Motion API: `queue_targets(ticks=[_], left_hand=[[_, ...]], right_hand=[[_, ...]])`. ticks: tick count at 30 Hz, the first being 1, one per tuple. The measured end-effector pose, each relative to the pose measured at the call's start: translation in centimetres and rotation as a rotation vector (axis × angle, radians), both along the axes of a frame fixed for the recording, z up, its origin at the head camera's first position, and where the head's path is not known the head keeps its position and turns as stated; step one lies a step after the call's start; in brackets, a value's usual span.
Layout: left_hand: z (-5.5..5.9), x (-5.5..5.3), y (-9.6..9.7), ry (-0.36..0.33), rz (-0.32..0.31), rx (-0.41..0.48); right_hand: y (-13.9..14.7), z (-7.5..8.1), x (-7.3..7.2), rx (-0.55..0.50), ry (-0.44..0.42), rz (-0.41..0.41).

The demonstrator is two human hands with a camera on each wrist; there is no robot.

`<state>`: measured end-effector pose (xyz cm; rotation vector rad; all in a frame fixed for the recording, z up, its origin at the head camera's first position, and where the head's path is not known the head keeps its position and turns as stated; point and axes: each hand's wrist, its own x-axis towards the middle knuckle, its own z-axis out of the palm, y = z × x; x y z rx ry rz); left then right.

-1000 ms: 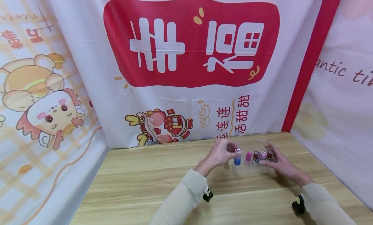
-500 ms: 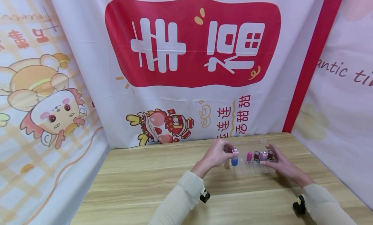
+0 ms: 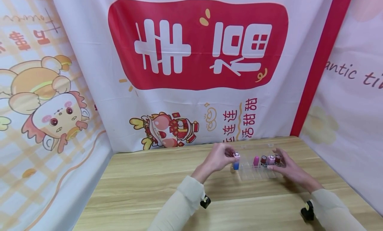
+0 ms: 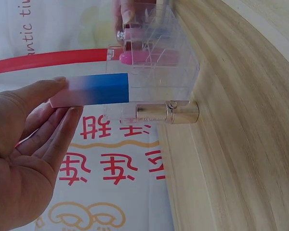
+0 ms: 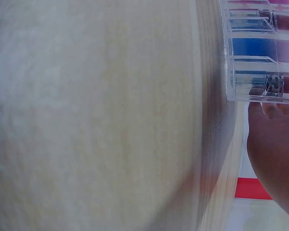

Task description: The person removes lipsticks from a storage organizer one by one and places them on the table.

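Observation:
Between thumb and fingers, my left hand point(image 3: 219, 157) pinches a square lipstick tube point(image 4: 98, 90) by its pink end, its blue end pointing down. In the head view the tube is just left of a clear plastic lipstick organizer point(image 3: 251, 174). My right hand point(image 3: 287, 166) grips the organizer's right end, thumb at the front and fingers partly hidden behind. Inside stand a bright pink tube point(image 3: 256, 161), two dark-capped tubes point(image 3: 263, 160) and another pink-and-blue square tube point(image 3: 270, 160). A gold tube point(image 4: 156, 113) stands on the table beside the organizer's left end.
The organizer stands on a wood-grain table point(image 3: 149, 184), near its back edge. Printed cloth point(image 3: 194, 101) hangs behind the table and on both sides. Each wrist wears a small black camera mount point(image 3: 205, 202).
My left hand has moved left with the square lipstick tube, from over the organizer's left end to just outside it. The right hand stays on the organizer.

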<state>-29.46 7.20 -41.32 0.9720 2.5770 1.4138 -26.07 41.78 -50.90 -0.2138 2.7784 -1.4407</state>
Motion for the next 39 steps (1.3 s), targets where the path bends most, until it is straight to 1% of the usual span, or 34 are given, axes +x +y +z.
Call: queue_targets(ticks=[6,14,18,26,33,39], left_hand=[[-0.3,-0.3,-0.6,0.018,0.0,-0.004],[-0.6,-0.7,-1.3,0.02,0.003,-0.003],[-0.7,-1.0,-1.7,0.017,-0.006,0.007],[-1.5,-1.6,-2.2,0.009,-0.004,0.023],[-1.8,-2.0,-2.5,0.006,0.015,0.005],[-2.2,-2.4,-2.6,-0.002,0.016,0.006]], right_hand=[[0.0,0.0,0.1,0.001,-0.008,-0.003],[0.0,0.0,0.1,-0.001,-0.004,-0.001],[0.2,-0.2,-0.1,-0.001,-0.004,-0.004],[0.1,-0.1,0.0,-0.006,-0.014,-0.005],[0.0,-0.1,-0.1,0.0,0.025,0.014],[0.0,-0.2,-0.1,-0.004,0.03,0.013]])
